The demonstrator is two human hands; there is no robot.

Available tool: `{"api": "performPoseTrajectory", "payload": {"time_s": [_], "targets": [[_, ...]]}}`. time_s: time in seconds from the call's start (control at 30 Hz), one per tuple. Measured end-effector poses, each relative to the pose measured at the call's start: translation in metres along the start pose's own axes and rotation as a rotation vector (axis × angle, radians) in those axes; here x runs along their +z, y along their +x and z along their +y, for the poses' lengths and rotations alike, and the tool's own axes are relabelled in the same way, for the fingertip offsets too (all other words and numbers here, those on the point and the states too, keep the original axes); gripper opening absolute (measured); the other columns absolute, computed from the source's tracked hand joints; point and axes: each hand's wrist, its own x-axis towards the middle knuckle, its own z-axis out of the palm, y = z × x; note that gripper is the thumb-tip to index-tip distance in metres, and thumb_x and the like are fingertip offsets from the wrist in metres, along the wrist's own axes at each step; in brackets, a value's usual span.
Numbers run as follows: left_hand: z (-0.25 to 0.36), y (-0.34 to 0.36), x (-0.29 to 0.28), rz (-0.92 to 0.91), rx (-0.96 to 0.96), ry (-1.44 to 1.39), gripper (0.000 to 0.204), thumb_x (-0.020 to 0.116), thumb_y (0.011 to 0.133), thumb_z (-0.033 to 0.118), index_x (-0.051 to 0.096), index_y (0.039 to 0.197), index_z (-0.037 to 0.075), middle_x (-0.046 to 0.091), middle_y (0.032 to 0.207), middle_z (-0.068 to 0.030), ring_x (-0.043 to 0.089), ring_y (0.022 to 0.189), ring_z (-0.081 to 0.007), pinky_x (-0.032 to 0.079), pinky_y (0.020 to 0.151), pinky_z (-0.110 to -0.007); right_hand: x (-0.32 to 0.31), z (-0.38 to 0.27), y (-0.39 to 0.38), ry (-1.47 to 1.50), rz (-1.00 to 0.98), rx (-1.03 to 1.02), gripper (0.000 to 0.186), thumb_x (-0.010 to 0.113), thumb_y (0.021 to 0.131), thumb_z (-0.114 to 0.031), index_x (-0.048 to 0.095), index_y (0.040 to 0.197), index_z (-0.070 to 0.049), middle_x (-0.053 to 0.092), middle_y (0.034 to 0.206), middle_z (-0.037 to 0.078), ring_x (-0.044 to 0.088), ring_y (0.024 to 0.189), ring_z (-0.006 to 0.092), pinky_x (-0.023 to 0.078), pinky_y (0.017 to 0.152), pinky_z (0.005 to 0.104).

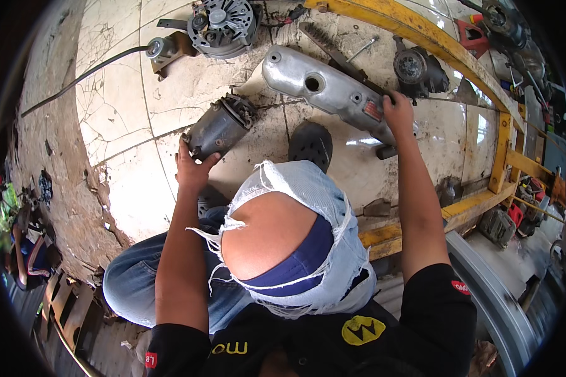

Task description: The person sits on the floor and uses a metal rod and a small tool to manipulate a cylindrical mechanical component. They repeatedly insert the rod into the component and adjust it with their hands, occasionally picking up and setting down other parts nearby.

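Note:
My left hand (194,169) is closed around the near end of a dark cylindrical motor (217,132) lying on the tiles, thumb on one side and fingers on the other. My right hand (399,116) has its fingers curled round the handle end of a wire brush (343,60). The brush lies along the far side of a long silver valve cover (314,85). That hand rests over the cover's right end and hides part of it, so whether it also grips the cover cannot be told.
An alternator (223,25) and a small solenoid on a bracket (162,49) with a rod stand at the far left. A round dark motor part (415,68) sits at the right. A yellow metal frame (421,31) curves around the right side. My shoe (310,143) is close to the cover.

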Motion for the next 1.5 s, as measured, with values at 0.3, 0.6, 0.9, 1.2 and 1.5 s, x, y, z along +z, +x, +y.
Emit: {"api": "performPoseTrajectory", "payload": {"time_s": [0.3, 0.6, 0.9, 1.2, 1.5], "targets": [[-0.003, 0.005, -0.004, 0.007, -0.047, -0.022, 0.116, 0.087, 0.066, 0.047, 0.020, 0.155, 0.014, 0.041, 0.151, -0.0159, 0.023, 0.146, -0.0391, 0.022, 0.109, -0.068, 0.039, -0.029, 0.099, -0.492, -0.453, 0.251, 0.041, 0.063, 0.081, -0.024, 0.069, 0.115, -0.002, 0.061, 0.127, 0.022, 0.058, 0.122, 0.0343, 0.046, 0.104, 0.0396], [0.018, 0.007, -0.004, -0.036, -0.087, 0.016, 0.118, 0.087, 0.066, 0.046, 0.016, 0.157, 0.020, 0.027, 0.160, -0.0066, 0.016, 0.149, -0.0356, 0.017, 0.113, -0.069, -0.011, -0.063, 0.099, -0.617, -0.498, -0.022, 0.058, 0.068, 0.076, -0.033, 0.060, 0.122, 0.002, 0.063, 0.121, 0.028, 0.060, 0.116, 0.0399, 0.047, 0.099, 0.0433], [0.035, -0.011, -0.011, -0.073, -0.131, 0.005, 0.121, 0.085, 0.068, 0.048, 0.009, 0.158, 0.020, 0.027, 0.160, -0.0090, 0.020, 0.149, -0.0340, 0.019, 0.110, -0.072, -0.140, -0.193, 0.037, -0.792, -0.418, -0.116, 0.053, 0.066, 0.076, -0.031, 0.063, 0.114, 0.005, 0.065, 0.111, 0.031, 0.063, 0.108, 0.0423, 0.049, 0.092, 0.0460], [0.031, -0.027, -0.007, -0.021, -0.369, -0.243, 0.113, 0.081, 0.073, 0.049, 0.014, 0.157, 0.015, 0.021, 0.161, -0.0087, 0.022, 0.148, -0.0324, 0.021, 0.113, -0.067, -0.127, -0.380, -0.075, 0.049, -0.209, -0.291, 0.046, 0.056, 0.095, -0.034, 0.056, 0.127, -0.002, 0.056, 0.074, 0.001, 0.048, 0.056, 0.0091, 0.040, 0.050, 0.0273], [0.067, -0.025, 0.012, 0.048, -0.417, -0.390, 0.096, 0.074, 0.083, 0.045, 0.020, 0.153, 0.008, 0.020, 0.160, -0.0147, 0.023, 0.146, -0.0326, 0.028, 0.110, -0.063, 0.092, -0.325, -0.142, 0.075, -0.299, -0.483, 0.049, 0.051, 0.095, -0.028, 0.047, 0.133, 0.003, 0.066, 0.102, 0.031, 0.067, 0.089, 0.0447, 0.053, 0.080, 0.0481]]}}
